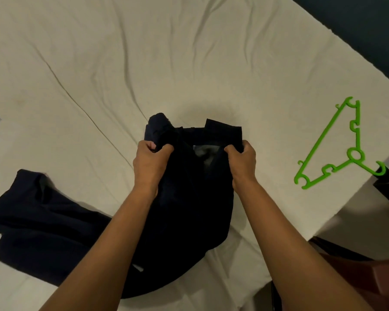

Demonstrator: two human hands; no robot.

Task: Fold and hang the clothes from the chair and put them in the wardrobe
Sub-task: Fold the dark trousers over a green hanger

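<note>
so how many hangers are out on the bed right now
1. A green plastic hanger lies flat on the sheet near the bed's right edge, right of the dark garment both hands hold. Others could be out of view.

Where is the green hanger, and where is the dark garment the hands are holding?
green hanger point(355, 154): head view, on its round hub.
dark garment point(189, 209): head view, on its middle, between the forearms.

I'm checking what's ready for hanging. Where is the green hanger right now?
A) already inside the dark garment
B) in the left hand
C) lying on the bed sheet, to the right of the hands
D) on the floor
C: the green hanger lies flat on the bed sheet, apart from the right hand, which, like the left hand, grips the dark garment.
</note>
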